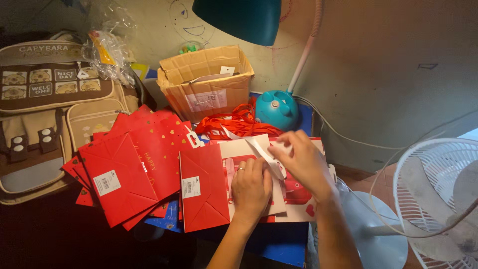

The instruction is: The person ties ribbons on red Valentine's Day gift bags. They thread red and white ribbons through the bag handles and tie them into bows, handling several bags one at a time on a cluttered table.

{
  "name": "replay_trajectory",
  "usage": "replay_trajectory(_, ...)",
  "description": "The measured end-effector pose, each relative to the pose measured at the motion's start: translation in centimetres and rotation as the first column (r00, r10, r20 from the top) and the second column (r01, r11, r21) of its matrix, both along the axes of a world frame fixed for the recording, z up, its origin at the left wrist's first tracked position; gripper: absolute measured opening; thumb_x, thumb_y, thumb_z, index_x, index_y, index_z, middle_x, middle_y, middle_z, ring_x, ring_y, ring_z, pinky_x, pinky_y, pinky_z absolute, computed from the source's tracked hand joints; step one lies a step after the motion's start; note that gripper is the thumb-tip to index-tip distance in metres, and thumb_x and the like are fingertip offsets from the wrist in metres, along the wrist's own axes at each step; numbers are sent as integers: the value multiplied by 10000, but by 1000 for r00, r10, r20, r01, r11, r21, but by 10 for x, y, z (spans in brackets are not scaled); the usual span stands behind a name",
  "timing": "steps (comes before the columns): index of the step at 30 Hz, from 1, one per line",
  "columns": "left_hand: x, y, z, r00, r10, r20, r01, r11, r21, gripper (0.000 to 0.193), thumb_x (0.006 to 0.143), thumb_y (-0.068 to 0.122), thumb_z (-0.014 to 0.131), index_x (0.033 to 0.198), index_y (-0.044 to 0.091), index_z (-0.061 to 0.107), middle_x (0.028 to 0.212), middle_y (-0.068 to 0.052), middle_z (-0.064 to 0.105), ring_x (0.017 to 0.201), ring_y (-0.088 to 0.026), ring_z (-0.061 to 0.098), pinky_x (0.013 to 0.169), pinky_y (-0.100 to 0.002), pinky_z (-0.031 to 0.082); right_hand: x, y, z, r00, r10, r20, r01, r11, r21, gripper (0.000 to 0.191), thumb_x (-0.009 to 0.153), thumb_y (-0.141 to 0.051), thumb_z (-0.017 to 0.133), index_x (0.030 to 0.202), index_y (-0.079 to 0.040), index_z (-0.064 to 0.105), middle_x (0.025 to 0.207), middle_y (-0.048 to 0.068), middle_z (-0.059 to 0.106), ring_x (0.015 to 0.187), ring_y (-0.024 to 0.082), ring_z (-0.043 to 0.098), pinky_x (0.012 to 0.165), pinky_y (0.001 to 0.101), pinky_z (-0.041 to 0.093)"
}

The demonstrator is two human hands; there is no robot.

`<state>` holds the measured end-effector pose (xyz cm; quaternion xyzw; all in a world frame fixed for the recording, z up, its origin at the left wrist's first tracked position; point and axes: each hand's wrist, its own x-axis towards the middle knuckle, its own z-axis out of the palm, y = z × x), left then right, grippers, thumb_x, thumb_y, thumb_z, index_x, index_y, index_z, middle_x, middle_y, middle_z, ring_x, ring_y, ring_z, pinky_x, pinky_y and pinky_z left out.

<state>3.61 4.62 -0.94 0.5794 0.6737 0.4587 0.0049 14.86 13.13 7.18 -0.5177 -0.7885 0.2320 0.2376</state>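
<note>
My left hand (251, 188) lies flat, pressing on a red and white paper gift bag (239, 164) lying on the blue table (279, 239). My right hand (301, 162) pinches a white ribbon handle (261, 148) at the bag's top edge. A folded red bag (204, 192) lies just left of my left hand, partly under it. A fanned pile of flat red gift bags (129, 164) spreads further left. Loose red ribbons (231, 124) are heaped behind the bag.
An open cardboard box (206, 79) stands at the back. A teal desk lamp (276, 107) rises beside it. A beige backpack (45, 109) leans at the left, with crumpled plastic wrap (107, 47) above. A white floor fan (438, 199) stands at the right.
</note>
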Motion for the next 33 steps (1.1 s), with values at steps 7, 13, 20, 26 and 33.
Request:
replay_trajectory(7, 1, -2, 6, 1000, 1, -23, -2, 999, -52, 412, 863, 129, 652, 1267, 48, 635, 882, -111, 601, 835, -305, 591, 721, -444, 483, 9, -20, -24, 994, 48, -100, -53, 997, -49, 172, 921, -207, 681, 925, -41, 725, 792, 92, 695, 689, 190, 654, 634, 345, 520)
replay_trajectory(13, -1, -3, 11, 1000, 9, 9, -9, 1000, -10, 454, 879, 117, 631, 1328, 53, 619, 885, -99, 621, 863, -291, 607, 747, -427, 496, -13, 26, -10, 874, -40, -485, -25, 991, -128, 133, 983, -95, 600, 976, -18, 709, 767, 78, 750, 700, 90, 711, 642, 262, 602)
replay_trajectory(20, -4, -5, 10, 994, -57, 92, 52, 997, 51, 379, 871, 77, 650, 1250, 59, 656, 906, -109, 659, 855, -305, 613, 771, -426, 499, -8, 49, -3, 976, 165, -141, -105, 928, 359, 500, 828, -48, 686, 1316, 22, 599, 1219, 230, 657, 1012, 332, 680, 826, 391, 542)
replay_trajectory(26, -6, -4, 10, 981, -32, 191, 39, 999, -32, 346, 850, 128, 711, 1175, 18, 668, 850, -116, 649, 817, -302, 613, 757, -431, 498, 1, 10, -22, 985, -17, -170, 32, 996, 87, 272, 934, -161, 640, 1188, -89, 706, 1145, 101, 711, 957, 315, 698, 841, 396, 551)
replay_trajectory(33, -5, -5, 11, 985, -8, 175, 9, 1000, -3, 82, 862, 148, 730, 882, 70, 716, 816, -68, 685, 798, -274, 630, 713, -409, 494, 12, -23, -32, 999, 52, 10, -53, 964, 260, 155, 897, -208, 694, 979, -98, 766, 1031, 61, 704, 1009, 280, 635, 873, 412, 505)
